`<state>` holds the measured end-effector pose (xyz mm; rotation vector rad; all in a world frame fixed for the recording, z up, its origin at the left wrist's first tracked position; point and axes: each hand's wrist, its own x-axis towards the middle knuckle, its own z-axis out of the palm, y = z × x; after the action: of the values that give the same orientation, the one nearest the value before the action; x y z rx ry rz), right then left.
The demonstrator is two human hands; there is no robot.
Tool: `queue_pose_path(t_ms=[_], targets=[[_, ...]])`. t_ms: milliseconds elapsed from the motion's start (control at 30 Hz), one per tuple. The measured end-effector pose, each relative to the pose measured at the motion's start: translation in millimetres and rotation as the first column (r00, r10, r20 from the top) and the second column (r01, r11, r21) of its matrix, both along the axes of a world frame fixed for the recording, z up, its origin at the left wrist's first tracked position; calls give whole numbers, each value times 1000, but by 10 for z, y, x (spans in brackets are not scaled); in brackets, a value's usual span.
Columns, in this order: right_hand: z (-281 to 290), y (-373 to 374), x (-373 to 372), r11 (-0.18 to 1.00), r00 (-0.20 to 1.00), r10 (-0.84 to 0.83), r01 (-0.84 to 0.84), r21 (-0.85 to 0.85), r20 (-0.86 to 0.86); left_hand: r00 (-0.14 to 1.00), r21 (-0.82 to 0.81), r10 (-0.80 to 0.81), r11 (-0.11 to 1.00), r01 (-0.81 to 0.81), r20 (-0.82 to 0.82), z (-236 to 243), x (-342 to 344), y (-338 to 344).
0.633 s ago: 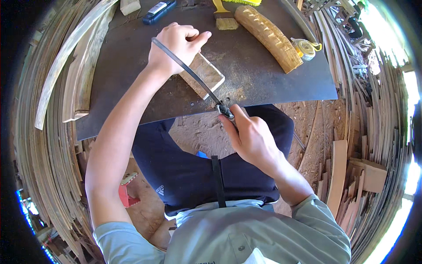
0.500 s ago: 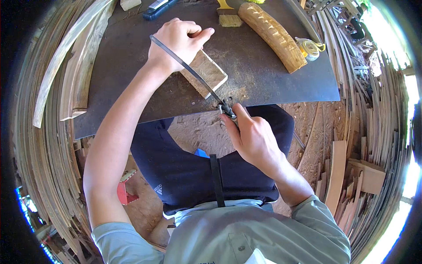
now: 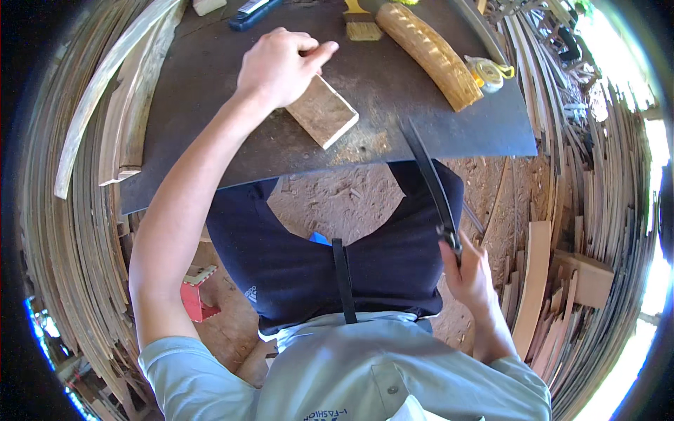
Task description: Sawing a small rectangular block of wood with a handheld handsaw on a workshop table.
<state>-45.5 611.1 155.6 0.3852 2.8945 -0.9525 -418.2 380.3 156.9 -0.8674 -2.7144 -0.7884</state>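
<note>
My left hand (image 3: 279,69) is closed at the far end of a short wooden block (image 3: 324,111), pressing it to the dark tabletop. The grip itself is partly hidden beneath the hand. The block's near end faces me, a little in from the table's front edge, with sawdust (image 3: 365,146) beside it. My right hand (image 3: 468,270) is wrapped round the handle of a hacksaw (image 3: 433,184), low at the right beside my thigh. The saw's long dark frame points up and away, its far tip over the table edge, apart from the block.
On the table (image 3: 232,144) lie a curved, notched wood piece (image 3: 430,56), a tape measure (image 3: 489,73), a brush (image 3: 361,27) and a blue-handled tool (image 3: 254,14). Long boards (image 3: 130,105) lean at the left. Stacked timber strips (image 3: 597,210) flank the right side.
My right hand has drawn the hacksaw back, down and to the right, off the block. My left hand stays on the block, which has barely shifted in view.
</note>
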Motion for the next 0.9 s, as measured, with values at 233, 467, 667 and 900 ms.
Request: queue_pose_path(t_ms=[233,467,667,900], targets=[[-98,-554,-1168,964,936,195,-238,-117,-293,999,13,42,999,-42,15,-36,-3,5],[-189,-696,-1366,963,917,260,-271,7,-303,994,75,-70,994,76,-80,-36,-18,-51],[-247,-726,-1358,970,924,237,-209,123,-299,997,86,-74,993,76,-32,-5,-28,-27],[-349,-440,-695,992,975,127,-127,9,-180,1000,-8,21,1000,-21,-18,-96,-125,-77]])
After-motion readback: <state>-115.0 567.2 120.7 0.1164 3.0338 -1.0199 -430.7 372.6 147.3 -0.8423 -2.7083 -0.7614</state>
